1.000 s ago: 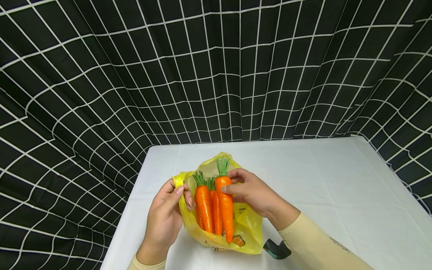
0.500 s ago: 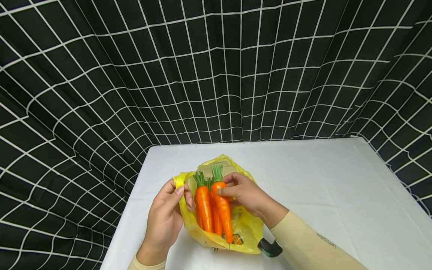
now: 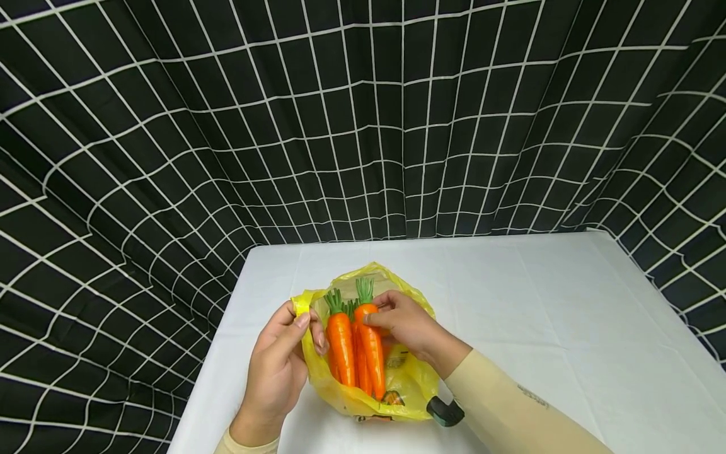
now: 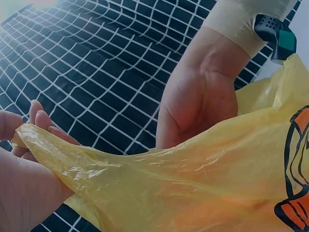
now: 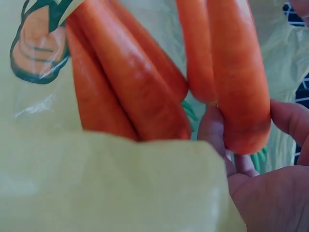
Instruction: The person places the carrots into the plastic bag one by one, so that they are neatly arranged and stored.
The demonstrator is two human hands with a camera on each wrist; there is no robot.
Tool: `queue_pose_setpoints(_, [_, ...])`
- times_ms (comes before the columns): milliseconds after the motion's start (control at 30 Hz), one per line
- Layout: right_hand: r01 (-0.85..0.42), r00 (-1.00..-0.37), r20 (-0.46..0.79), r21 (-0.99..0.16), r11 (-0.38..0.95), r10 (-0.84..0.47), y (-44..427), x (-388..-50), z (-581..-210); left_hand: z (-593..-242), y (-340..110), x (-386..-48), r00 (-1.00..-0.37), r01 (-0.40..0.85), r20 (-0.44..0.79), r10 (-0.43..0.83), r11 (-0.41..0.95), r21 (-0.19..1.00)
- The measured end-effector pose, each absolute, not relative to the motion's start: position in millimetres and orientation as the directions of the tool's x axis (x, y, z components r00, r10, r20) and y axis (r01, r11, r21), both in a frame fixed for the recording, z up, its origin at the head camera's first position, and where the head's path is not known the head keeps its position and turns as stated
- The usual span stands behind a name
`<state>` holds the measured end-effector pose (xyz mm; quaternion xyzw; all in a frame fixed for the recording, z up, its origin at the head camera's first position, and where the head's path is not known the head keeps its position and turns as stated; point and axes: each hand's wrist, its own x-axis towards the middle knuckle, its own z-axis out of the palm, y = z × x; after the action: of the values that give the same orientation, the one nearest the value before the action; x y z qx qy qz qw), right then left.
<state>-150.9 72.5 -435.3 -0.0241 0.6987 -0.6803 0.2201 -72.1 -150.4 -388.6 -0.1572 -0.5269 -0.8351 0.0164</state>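
A yellow plastic bag (image 3: 416, 381) lies with its mouth spread, and several orange carrots (image 3: 342, 350) with green tops stand side by side inside. My left hand (image 3: 276, 369) pinches the bag's bright yellow handle at the left of the mouth. My right hand (image 3: 411, 328) reaches into the bag and grips one carrot (image 3: 373, 356) near its green top. In the right wrist view, thumb and fingers sit on either side of that held carrot (image 5: 240, 72), with other carrots (image 5: 130, 67) beside it. The left wrist view shows the bag (image 4: 140, 186) stretched from the left hand, hiding the right fingers.
A white cloth covers the table (image 3: 539, 302). Black curtains (image 3: 340, 139) with a white grid rise behind and along both sides. A dark device (image 3: 445, 412) sits at the right wrist, close to the bag's edge.
My right hand has moved left and slightly lower with its carrot, bringing it close against the other carrots in the bag. The left hand keeps its place on the handle.
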Motion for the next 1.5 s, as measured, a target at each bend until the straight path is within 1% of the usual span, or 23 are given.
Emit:
queue_pose_setpoints(200, [0.25, -0.928, -0.267, -0.963, 0.098, -0.259, 67, -156, -441, -389, -149, -71, -0.952, 0.195, 0.277, 0.132, -0.437, 0.878])
queue_pose_setpoints(333, [0.245, -0.933, -0.261, -0.965, 0.094, -0.248, 63, -156, -444, -388, -149, -71, -0.948, 0.198, 0.286, 0.138, -0.446, 0.873])
queue_pose_setpoints(567, [0.296, -0.906, -0.303, -0.953, 0.071, -0.297, 62, -150, -450, -388, -149, -71, -0.947, 0.196, 0.285, 0.147, -0.439, 0.877])
queue_pose_setpoints(733, [0.303, -0.898, -0.311, -0.95, 0.074, -0.312, 64, -147, -450, -388, -149, -71, -0.942, 0.205, 0.3, 0.154, -0.444, 0.872])
queue_pose_setpoints(900, [0.28, -0.896, -0.296, -0.955, 0.097, -0.33, 67, -144, -445, -388, -149, -71, -0.939, 0.211, 0.307, 0.155, -0.444, 0.871])
queue_pose_setpoints(1133, [0.214, -0.9, -0.24, -0.97, 0.113, -0.363, 72, -141, -441, -388, -150, -71, -0.941, 0.215, 0.304, 0.147, -0.436, 0.874])
queue_pose_setpoints(1500, [0.217, -0.882, -0.231, -0.973, 0.081, -0.411, 79, -138, -429, -388, -153, -70, -0.948, 0.207, 0.286, 0.141, -0.408, 0.889])
